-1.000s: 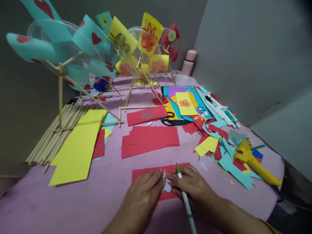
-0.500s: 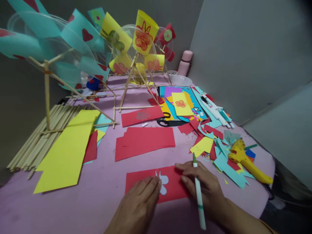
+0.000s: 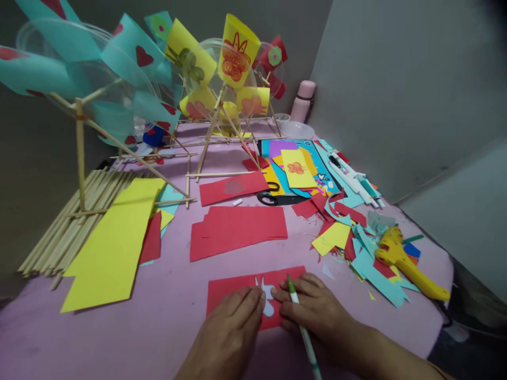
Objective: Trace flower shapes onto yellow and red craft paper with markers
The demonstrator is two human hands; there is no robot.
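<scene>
A red paper strip (image 3: 229, 289) lies at the near edge of the pink table, with a small white cut-out shape (image 3: 268, 301) on it. My left hand (image 3: 233, 322) rests flat on the strip, fingertips touching the left side of the cut-out. My right hand (image 3: 315, 311) presses the cut-out's right side with its fingertips while a green-tipped white marker (image 3: 301, 328) is held between its fingers, tip pointing away from me.
A stack of red strips (image 3: 237, 224) lies ahead. Yellow paper (image 3: 114, 243) and wooden sticks (image 3: 63, 227) sit at left. Scissors (image 3: 273, 198), paper scraps (image 3: 348, 237), a yellow glue gun (image 3: 407, 261) and pens (image 3: 356, 182) are at right. Paper pinwheel stands (image 3: 222, 89) fill the back.
My right hand, which had drawn off to the right with the marker, has come back onto the white cut-out. My left hand stays on the strip.
</scene>
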